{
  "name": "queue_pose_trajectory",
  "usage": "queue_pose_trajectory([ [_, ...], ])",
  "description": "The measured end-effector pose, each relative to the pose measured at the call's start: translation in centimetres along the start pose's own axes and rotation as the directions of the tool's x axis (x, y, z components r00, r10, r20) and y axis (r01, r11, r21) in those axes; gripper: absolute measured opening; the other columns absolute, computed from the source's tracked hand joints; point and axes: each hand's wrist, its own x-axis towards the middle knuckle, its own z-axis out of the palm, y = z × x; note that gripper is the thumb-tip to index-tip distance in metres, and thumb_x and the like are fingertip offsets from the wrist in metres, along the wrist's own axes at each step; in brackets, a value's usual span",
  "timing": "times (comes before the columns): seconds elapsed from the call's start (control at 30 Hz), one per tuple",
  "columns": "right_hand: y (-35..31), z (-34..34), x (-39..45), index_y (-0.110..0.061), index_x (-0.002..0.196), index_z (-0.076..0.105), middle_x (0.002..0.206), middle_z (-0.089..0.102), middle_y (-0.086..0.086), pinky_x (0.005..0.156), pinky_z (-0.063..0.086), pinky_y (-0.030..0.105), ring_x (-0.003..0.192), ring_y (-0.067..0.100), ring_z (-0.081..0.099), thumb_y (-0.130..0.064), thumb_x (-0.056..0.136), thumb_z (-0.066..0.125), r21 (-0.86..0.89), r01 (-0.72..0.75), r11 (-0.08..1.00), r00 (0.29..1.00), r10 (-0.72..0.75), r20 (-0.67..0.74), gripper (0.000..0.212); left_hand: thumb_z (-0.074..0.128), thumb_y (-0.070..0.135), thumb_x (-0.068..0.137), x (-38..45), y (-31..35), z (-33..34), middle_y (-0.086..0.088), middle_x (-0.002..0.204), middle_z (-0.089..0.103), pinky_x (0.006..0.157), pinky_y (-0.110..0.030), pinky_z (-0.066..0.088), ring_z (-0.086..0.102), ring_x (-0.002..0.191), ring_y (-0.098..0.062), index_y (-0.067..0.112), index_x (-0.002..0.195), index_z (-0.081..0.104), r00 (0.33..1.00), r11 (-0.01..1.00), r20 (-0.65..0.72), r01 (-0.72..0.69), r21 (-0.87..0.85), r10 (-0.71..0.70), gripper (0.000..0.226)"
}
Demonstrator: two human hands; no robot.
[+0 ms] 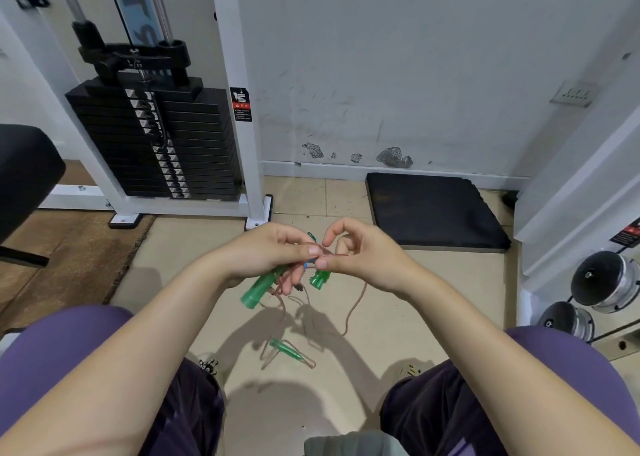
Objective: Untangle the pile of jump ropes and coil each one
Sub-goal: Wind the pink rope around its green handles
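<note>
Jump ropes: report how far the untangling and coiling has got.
Done: no coiled rope is visible. In hand: the left hand grips a green handle and cord, while the right hand pinches the brown cord. Left: another green handle lies in loose cord on the floor.

Bright, even indoor light; soft shadows of the arms fall on the floor [398, 282]; wide-angle bending at the edges.

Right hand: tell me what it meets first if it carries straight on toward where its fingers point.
The right hand points at the left hand; their fingertips nearly touch over the brown rope, so it meets those first.
</note>
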Motion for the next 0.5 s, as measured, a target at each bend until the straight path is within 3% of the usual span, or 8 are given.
queue_pose_trajectory([
  [0.07, -0.4, -0.4, 0.1, -0.016, 0.089, 0.058, 0.043, 0.039, -0.013, 0.045, 0.029, 0.017, 0.042, 0.002, 0.032, -0.011, 0.078, 0.081, -0.079, 0.012, 0.997, 0.997, -0.018, -0.079, 0.026, 0.07, 0.033, 0.083, -0.4, 0.2, -0.7, -0.01, 0.069, 0.069, 0.059, -0.022, 0.05, 0.065, 0.06, -0.019, 0.008, 0.097, 0.075, 0.999, 0.999, 0.026, 0.027, 0.022, -0.027, 0.029],
  [0.17, -0.4, -1.4, 0.2, -0.017, 0.081, 0.068, 0.039, 0.035, -0.012, 0.046, 0.027, 0.022, 0.04, 0.005, 0.03, -0.017, 0.083, 0.077, -0.17, 0.026, 0.985, 0.981, -0.058, -0.185, 0.009, 0.072, 0.02, 0.084, -0.7, 0.1, -2.2, -0.009, 0.084, 0.075, 0.066, -0.016, 0.051, 0.069, 0.075, -0.014, 0.003, 0.103, 0.074, 0.996, 0.996, 0.043, 0.079, 0.04, -0.081, 0.025],
  [0.27, -0.1, -0.9, 0.3, -0.023, 0.076, 0.068, 0.046, 0.039, -0.011, 0.05, 0.031, 0.024, 0.045, 0.005, 0.034, -0.018, 0.088, 0.071, -0.206, 0.036, 0.978, 0.963, -0.089, -0.254, 0.014, 0.069, 0.01, 0.09, -0.7, 0.0, -2.7, -0.009, 0.091, 0.077, 0.068, -0.014, 0.051, 0.07, 0.082, -0.011, 0.006, 0.101, 0.075, 0.996, 0.993, -0.001, 0.093, 0.072, -0.093, 0.013],
  [0.33, -0.2, -0.5, 0.3, -0.023, 0.077, 0.065, 0.06, 0.048, -0.005, 0.056, 0.039, 0.025, 0.054, 0.005, 0.041, -0.015, 0.09, 0.068, -0.224, 0.048, 0.973, 0.949, -0.114, -0.295, 0.016, 0.069, 0.013, 0.091, -0.6, 0.1, -2.6, -0.005, 0.086, 0.077, 0.064, -0.011, 0.049, 0.069, 0.074, -0.006, 0.01, 0.094, 0.077, 0.995, 0.991, -0.048, 0.093, 0.094, -0.089, 0.009],
  [0.4, -0.2, -0.7, 0.3, -0.019, 0.08, 0.061, 0.074, 0.057, 0.004, 0.066, 0.049, 0.034, 0.065, 0.02, 0.054, -0.009, 0.091, 0.063, -0.183, 0.051, 0.982, 0.95, -0.105, -0.293, 0.016, 0.067, 0.015, 0.093, -0.5, 0.2, -2.4, 0.0, 0.079, 0.076, 0.062, -0.012, 0.048, 0.066, 0.066, -0.003, 0.011, 0.092, 0.078, 0.989, 0.997, -0.139, 0.058, 0.059, -0.049, 0.012],
  [0.5, -0.2, -1.4, 0.2, -0.014, 0.084, 0.056, 0.08, 0.062, 0.012, 0.068, 0.048, 0.038, 0.065, 0.022, 0.059, -0.002, 0.086, 0.061, -0.001, 0.049, 0.999, 0.972, -0.048, -0.232, 0.013, 0.063, 0.023, 0.095, -0.2, 0.3, -2.1, -0.004, 0.093, 0.077, 0.071, -0.024, 0.049, 0.069, 0.084, -0.012, 0.016, 0.088, 0.079, 0.96, 0.998, -0.279, -0.046, -0.047, 0.031, 0.019],
])
